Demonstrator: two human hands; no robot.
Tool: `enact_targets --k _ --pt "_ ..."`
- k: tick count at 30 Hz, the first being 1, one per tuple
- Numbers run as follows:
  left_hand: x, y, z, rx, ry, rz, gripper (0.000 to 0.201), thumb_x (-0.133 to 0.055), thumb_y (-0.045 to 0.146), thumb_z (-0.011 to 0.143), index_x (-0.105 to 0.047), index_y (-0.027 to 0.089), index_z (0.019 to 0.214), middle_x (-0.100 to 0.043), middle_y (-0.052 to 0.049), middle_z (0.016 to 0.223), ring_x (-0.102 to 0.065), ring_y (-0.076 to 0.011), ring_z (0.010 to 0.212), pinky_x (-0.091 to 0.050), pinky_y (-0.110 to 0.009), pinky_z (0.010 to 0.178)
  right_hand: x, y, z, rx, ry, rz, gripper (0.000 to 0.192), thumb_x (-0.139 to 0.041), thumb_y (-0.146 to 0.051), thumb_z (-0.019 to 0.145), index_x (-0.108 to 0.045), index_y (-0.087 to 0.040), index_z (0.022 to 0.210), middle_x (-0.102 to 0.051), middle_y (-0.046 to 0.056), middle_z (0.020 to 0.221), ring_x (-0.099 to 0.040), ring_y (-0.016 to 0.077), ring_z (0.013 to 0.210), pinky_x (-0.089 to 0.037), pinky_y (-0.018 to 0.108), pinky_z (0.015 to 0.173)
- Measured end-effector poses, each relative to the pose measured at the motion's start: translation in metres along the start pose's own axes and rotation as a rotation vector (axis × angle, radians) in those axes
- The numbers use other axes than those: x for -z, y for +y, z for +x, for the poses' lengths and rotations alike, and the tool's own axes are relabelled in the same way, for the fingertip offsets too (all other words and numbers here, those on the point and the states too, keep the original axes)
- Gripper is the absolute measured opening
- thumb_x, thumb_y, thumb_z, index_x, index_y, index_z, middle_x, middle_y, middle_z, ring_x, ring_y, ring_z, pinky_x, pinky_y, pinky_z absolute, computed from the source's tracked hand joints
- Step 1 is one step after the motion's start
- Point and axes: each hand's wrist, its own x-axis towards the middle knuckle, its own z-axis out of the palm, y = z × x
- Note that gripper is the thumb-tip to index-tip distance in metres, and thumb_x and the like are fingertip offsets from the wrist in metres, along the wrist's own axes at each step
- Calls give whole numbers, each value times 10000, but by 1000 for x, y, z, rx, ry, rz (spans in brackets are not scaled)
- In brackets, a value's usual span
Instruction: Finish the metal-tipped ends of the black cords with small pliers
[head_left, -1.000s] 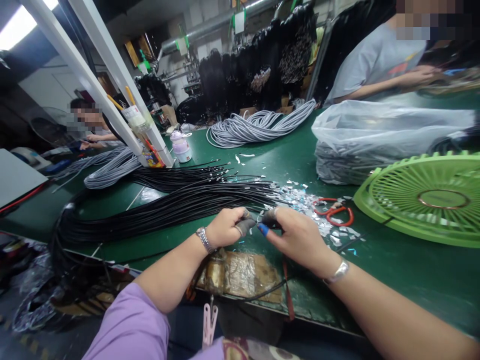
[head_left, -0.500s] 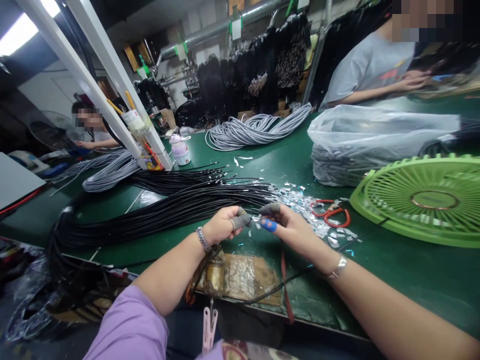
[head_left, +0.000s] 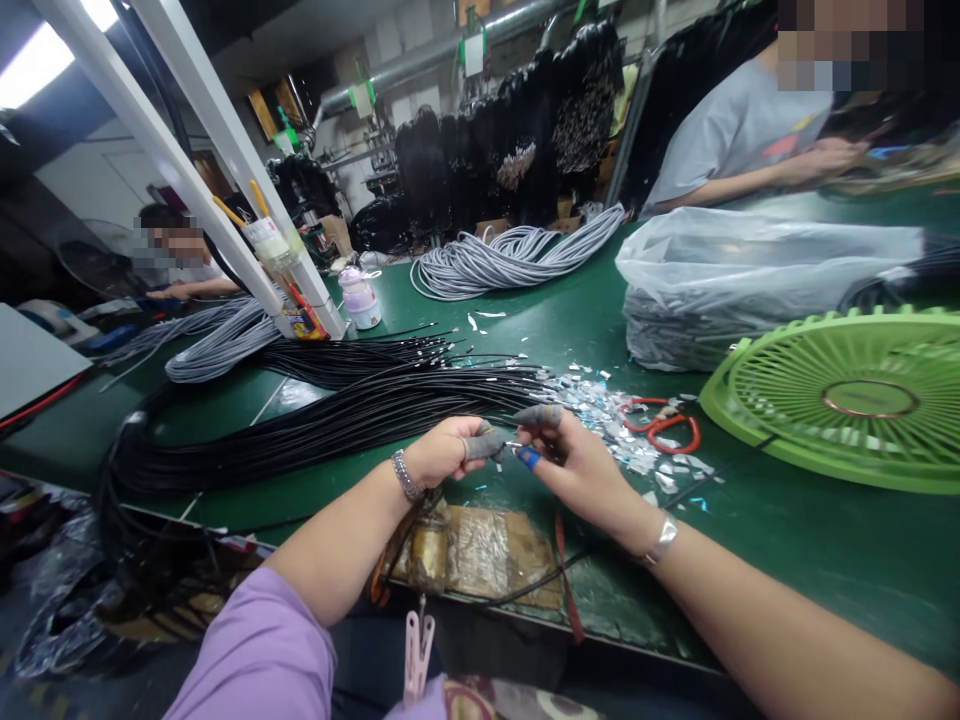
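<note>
My left hand (head_left: 457, 448), with grey covers on its finger and thumb, is closed in a pinch around a thin cable end (head_left: 513, 448) with a pale tip. Close on its right, my right hand (head_left: 559, 450) pinches at that same tip; a grey cover is on its forefinger and blue tape on its thumb. How much of the cable lies inside the left fingers is hidden. Just behind both hands runs a thick bundle of black cables (head_left: 300, 437), its cut ends pointing right. White and blue scraps (head_left: 600, 405) are scattered by those ends.
Red-handled scissors (head_left: 675, 435) lie among scraps, beside a green fan (head_left: 862, 400). Behind stand a clear plastic bag (head_left: 750, 260) and a grey cable coil (head_left: 510, 262). A taped cardboard piece (head_left: 487, 555) and red strap (head_left: 568, 580) are at the table's front. Two people sit across.
My right hand has moved slightly left and closed its thumb and forefinger at the cable tip. My left hand has barely moved.
</note>
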Motion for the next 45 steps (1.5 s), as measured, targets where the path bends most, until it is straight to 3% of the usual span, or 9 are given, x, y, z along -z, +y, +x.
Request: enact_targets --k 5,7,10,15,20,29,36,41,45 --pt "3 0 0 51 -123 30 505 -687 617 620 -532 148 725 -386 93 432 -243 -23 339 -139 -178 335 13 -7 1 153 89 -323 264 -525 -135 674 -594 -214 916 -674 53 825 -630 216 775 -511 372 721" --pt "4 -1 1 10 -68 55 503 -668 628 629 -523 156 725 -388 92 443 -255 -29 349 -169 -178 346 15 -8 3 77 123 -226 201 -551 -198 715 -588 -210 912 -678 54 821 -632 206 747 -514 355 690" --pt "5 -4 2 -145 51 202 466 -619 615 685 -518 161 720 -422 72 484 -326 -48 399 -257 -183 399 11 -10 4 -185 53 60 176 -571 -353 771 -565 -205 866 -671 36 740 -600 164 621 -487 293 557" --pt "8 -7 -2 -543 105 684 317 -537 442 823 -601 145 734 -582 -15 656 -483 -101 596 -375 -221 585 2 -13 5 -618 -96 438 339 -679 -483 677 -538 -193 782 -624 -3 638 -430 76 453 -251 178 360" --pt "10 -9 -4 -608 90 935 308 -467 394 875 -616 160 741 -600 -26 631 -489 -112 560 -358 -227 566 2 -13 4 -699 -114 611 403 -816 -364 528 -565 -189 790 -484 -75 497 -343 51 408 -209 162 350" --pt "10 -8 -4 -711 108 1083 307 -437 376 884 -594 181 704 -579 -21 588 -507 -125 534 -323 -234 534 4 -11 3 -713 -129 640 410 -817 -308 502 -587 -180 815 -475 -76 531 -344 46 436 -223 151 351" --pt "7 -9 -4 -650 92 1101 304 -437 382 871 -575 183 688 -572 -22 598 -497 -125 549 -332 -234 547 0 -12 2 -567 -114 501 326 -720 -343 597 -571 -193 846 -546 -32 657 -429 82 494 -309 199 404" --pt "2 -9 -3 -511 192 943 235 -511 343 852 -565 167 705 -550 6 610 -462 -106 552 -322 -221 538 -2 -10 -3 -134 49 77 172 -572 -279 722 -548 -218 881 -637 27 778 -592 164 679 -477 284 591" --pt "-3 -7 -2 -373 214 762 231 -546 326 818 -516 161 659 -500 34 566 -413 -88 534 -302 -210 515 -1 -10 -9 211 20 -390 167 -509 -136 691 -573 -209 828 -635 40 727 -581 182 654 -471 301 605"
